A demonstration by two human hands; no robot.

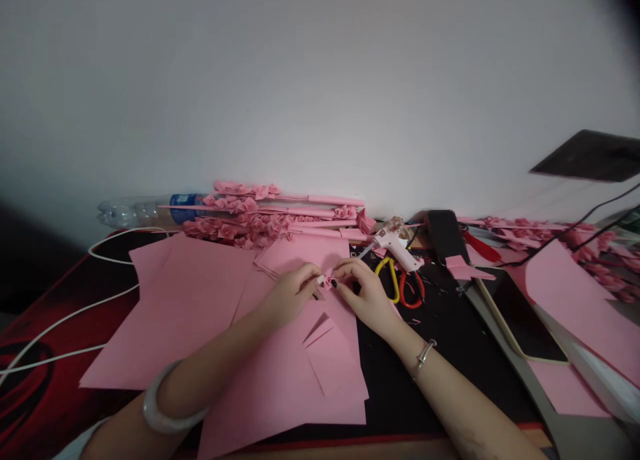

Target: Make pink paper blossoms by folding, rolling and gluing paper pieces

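Paper rose (pixel 328 282): left of hot-glue gun (pixel 397 247), between both hands; long axis unclear
Left hand (pixel 293 292): grip pinching rose
Right hand (pixel 369 292): grip also pinching rose, equally near

Through one head-worn camera, we look forward and down from the near-edge side of the surface (pixel 385 387), close behind both hands (pixel 367 293), across to its far edge and the wall (pixel 320 93), which fills our view's upper half.
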